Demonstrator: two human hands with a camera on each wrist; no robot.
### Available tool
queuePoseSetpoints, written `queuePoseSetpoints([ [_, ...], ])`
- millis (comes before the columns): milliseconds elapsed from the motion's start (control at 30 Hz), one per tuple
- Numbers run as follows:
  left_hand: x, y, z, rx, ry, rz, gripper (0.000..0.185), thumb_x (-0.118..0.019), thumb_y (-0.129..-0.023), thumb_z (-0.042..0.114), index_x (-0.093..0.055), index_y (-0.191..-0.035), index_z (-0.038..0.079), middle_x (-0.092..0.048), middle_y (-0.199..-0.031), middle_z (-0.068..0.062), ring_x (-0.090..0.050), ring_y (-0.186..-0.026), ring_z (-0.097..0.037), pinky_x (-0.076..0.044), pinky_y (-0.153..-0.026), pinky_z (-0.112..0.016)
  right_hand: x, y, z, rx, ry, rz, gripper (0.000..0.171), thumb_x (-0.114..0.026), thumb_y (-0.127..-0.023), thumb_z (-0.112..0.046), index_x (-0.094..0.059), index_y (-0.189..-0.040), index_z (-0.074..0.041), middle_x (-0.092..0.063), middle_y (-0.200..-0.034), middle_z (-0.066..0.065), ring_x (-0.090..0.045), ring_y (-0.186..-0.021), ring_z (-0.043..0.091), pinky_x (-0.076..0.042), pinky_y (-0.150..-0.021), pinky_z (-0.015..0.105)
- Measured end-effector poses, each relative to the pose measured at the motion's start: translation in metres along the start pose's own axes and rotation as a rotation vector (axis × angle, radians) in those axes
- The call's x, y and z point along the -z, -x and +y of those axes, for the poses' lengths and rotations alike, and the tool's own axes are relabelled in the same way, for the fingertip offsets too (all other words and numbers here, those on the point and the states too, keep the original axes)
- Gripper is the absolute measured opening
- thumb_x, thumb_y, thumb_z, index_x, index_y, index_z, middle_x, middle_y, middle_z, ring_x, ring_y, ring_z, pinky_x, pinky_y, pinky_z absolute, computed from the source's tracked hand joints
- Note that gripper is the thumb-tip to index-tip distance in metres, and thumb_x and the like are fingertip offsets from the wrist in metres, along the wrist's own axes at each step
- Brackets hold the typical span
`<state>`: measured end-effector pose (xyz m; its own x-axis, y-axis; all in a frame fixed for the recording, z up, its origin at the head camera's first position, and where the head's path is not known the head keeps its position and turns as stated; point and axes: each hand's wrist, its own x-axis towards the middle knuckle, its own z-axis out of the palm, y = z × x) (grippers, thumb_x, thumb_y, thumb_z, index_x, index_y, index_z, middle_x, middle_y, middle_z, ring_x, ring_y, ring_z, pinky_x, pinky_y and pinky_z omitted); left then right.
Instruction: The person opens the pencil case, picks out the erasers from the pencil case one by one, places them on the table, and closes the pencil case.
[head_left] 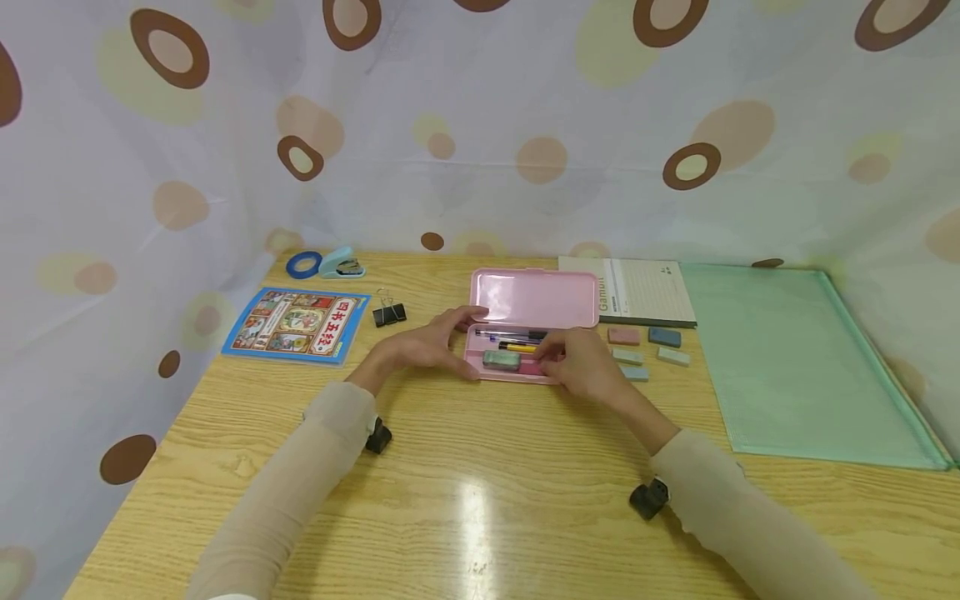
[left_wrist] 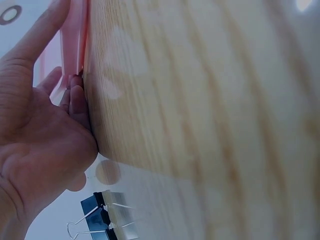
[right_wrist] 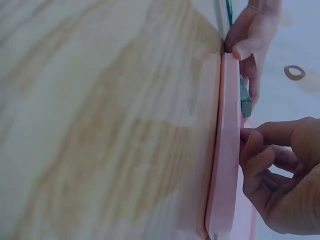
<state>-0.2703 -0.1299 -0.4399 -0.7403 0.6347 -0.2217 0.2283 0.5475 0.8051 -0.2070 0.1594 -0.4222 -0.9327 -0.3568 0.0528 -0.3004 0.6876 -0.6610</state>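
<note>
1. Spotted curtain with brown and beige ovals all around, and a wooden counter (head_left: 465,467) in front of us
2. Dead centre sits a pink pencil case (head_left: 534,298), lid flipped up toward the back, tray facing us
3. Inside the tray we can see a couple of pens (head_left: 512,335), a yellow one (head_left: 517,347) and a green eraser (head_left: 501,359)
4. Our left hand (head_left: 429,342) rests at the left end of the case, fingers pretty much straight, thumb up at the lid edge, so a released grip, just touching
5. Our right hand (head_left: 581,364) is over the right part of the tray with fingers curled in; the wrist view shows them bent by the rim, but we can't tell if that grip has anything in it
6. Just right of the case: five small erasers (head_left: 647,350) loose on the wood, a notebook (head_left: 643,290) behind them, then a green folder (head_left: 795,367)
7. Off to the left: a picture book (head_left: 297,324), a black binder clip (head_left: 389,313), blue tape (head_left: 303,265) and a light blue stapler (head_left: 342,263)
</note>
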Motion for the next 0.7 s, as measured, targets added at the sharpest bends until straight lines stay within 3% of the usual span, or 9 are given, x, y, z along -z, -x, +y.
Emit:
queuePoseSetpoints([
  [167,0.000,0.000,0.000,0.004,0.006,-0.001,0.105,-0.092,-0.079,0.029,-0.028,-0.162,0.030,-0.037,-0.156,-0.003,-0.034,-0.143,-0.024,-0.025,-0.124,-0.049,0.013,0.002,0.001,-0.076,-0.136,-0.035,0.011,-0.069,-0.096,-0.004,-0.078,-0.102,-0.004,-0.073,-0.096,0.011,-0.059,-0.068,0.020,-0.050,-0.058,0.029],
  [400,0.000,-0.001,-0.001,-0.008,0.014,0.001,0.105,-0.092,-0.079,0.027,-0.028,-0.162,0.029,-0.039,-0.153,-0.004,-0.036,-0.141,-0.024,-0.027,-0.123,-0.048,0.038,0.013,0.016,-0.115,-0.105,0.020,0.012,-0.072,-0.095,-0.010,-0.080,-0.104,-0.010,-0.074,-0.107,0.010,-0.062,-0.086,0.024,-0.050,-0.065,0.028],
  [533,0.000,-0.002,-0.002,-0.006,0.010,-0.001,0.106,-0.092,-0.079,0.028,-0.027,-0.162,0.029,-0.038,-0.155,-0.004,-0.035,-0.142,-0.024,-0.026,-0.123,-0.048,0.050,0.024,0.032,-0.132,-0.165,0.029,0.015,-0.071,-0.098,-0.011,-0.077,-0.110,-0.006,-0.073,-0.109,0.013,-0.063,-0.083,0.024,-0.053,-0.063,0.027],
  [700,0.000,-0.002,-0.002,0.001,0.008,0.001,0.106,-0.092,-0.079,0.028,-0.027,-0.162,0.029,-0.038,-0.155,-0.003,-0.034,-0.143,-0.023,-0.025,-0.124,-0.048,0.066,0.043,0.053,-0.158,-0.160,0.047,0.022,-0.070,-0.099,-0.013,-0.074,-0.118,-0.003,-0.074,-0.106,0.015,-0.066,-0.082,0.021,-0.056,-0.066,0.027],
])
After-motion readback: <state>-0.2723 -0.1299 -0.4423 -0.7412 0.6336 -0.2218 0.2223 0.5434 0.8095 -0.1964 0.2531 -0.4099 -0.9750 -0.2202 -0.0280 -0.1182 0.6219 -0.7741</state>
